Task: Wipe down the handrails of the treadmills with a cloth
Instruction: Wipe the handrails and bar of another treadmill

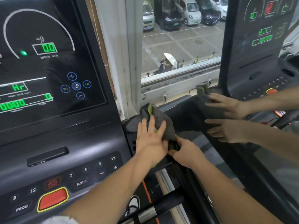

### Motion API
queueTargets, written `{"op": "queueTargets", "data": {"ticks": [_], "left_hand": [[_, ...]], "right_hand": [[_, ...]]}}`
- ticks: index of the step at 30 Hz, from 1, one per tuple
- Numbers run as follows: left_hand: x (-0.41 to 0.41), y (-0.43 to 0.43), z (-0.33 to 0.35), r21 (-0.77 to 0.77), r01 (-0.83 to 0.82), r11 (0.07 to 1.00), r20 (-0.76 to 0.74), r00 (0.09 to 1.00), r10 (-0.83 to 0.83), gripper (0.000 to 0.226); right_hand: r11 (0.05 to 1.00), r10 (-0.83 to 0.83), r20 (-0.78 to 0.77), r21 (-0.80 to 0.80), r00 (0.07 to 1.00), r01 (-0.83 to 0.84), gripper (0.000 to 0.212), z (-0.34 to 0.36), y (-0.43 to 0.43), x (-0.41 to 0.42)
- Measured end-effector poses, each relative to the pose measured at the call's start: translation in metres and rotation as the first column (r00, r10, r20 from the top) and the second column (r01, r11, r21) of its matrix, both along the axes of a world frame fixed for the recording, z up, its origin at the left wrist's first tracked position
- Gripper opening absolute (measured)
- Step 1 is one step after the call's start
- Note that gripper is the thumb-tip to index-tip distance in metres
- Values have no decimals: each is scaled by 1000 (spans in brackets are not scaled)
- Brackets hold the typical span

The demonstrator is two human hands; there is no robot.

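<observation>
A dark grey cloth (163, 125) with a yellow-green edge lies over the top of the treadmill's black right handrail (181, 183), beside the console. My left hand (150, 139) presses flat on the cloth with straight, spread fingers. My right hand (186, 152) pinches the cloth's lower end just below the left hand. The rail under the cloth is hidden.
The lit console (48, 88) with a red stop button (53, 200) fills the left. A white window frame (127, 62) stands behind the cloth. A glossy panel (191, 113) on the right mirrors both hands and the cloth. A second treadmill console (258, 46) is at far right.
</observation>
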State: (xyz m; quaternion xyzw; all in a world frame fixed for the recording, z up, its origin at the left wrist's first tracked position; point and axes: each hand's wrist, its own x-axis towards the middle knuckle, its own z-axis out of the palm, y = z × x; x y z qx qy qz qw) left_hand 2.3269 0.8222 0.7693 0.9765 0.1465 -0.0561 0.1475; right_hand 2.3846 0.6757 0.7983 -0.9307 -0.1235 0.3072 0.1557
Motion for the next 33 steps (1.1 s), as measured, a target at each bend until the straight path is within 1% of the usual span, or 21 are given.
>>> {"op": "queueTargets", "data": {"ticks": [2,3,5,7,8,10,12,14,16,17,19,21,22,23,26,28,29,30,31,32,33], "left_hand": [[-35,-20,0,-22,63,998,64,996,-62,70],[-49,-25,-2,-22,107,994,89,991,-105,67],[-60,-15,-8,5,176,984,104,979,-176,63],[-40,9,-10,58,182,982,109,976,-187,62],[-21,21,-10,85,149,985,121,980,-158,62],[18,40,-8,65,29,997,64,997,-33,61],[40,47,-8,43,-57,997,18,998,57,59],[32,37,-7,31,-81,996,25,996,81,60],[-1,17,-7,17,-27,999,88,996,26,62],[-21,7,-8,16,42,999,111,993,-43,63],[-50,1,-10,19,207,978,94,974,-207,62],[-50,13,-10,30,289,957,82,953,-290,60],[-41,18,-11,44,299,953,76,950,-302,60],[-28,19,-11,57,290,955,76,953,-294,60],[13,15,-9,56,178,982,42,983,-180,55],[18,0,-13,43,118,992,25,993,-120,52],[11,-15,-14,55,125,991,42,991,-128,51],[-2,-33,-16,55,176,983,81,980,-180,49],[-21,-53,-17,47,278,960,123,952,-281,47],[-42,-70,-21,35,420,907,166,893,-419,45],[-61,-81,-23,13,554,832,191,816,-546,43]], "right_hand": [[1000,5,-17,-1,1000,-5,55,-2,-1,2],[1000,8,-27,1,1000,-8,53,-4,-1,4],[1000,7,-37,12,999,-7,56,-5,-2,5],[1000,13,-38,9,999,-12,66,-5,-2,6],[1000,8,-42,14,999,-7,75,-5,-2,7],[1000,-12,-60,15,998,13,85,-5,-2,9],[999,-27,-71,17,997,29,87,-7,-4,7],[1000,-18,-50,9,999,18,84,-5,-5,3],[1000,-6,-7,13,1000,6,79,-7,-6,-2],[1000,-7,0,26,1000,7,76,-7,-8,-5],[996,-28,-19,81,999,29,66,-12,-16,-6],[970,-117,-62,208,991,127,44,-15,-26,-9],[939,-171,-87,286,981,189,33,-11,-31,-12],[904,-227,-120,343,966,255,29,-7,-36,-16],[772,-390,-288,416,875,481,28,-4,-56,-26],[737,-422,-354,401,835,543,28,1,-73,-37],[737,-436,-354,387,827,554,30,2,-83,-42],[727,-456,-368,371,810,578,34,2,-92,-47],[714,-460,-395,368,795,596,40,1,-99,-52],[684,-465,-424,386,777,619,46,-2,-107,-57],[648,-474,-432,419,767,636,52,-14,-119,-61]]}}
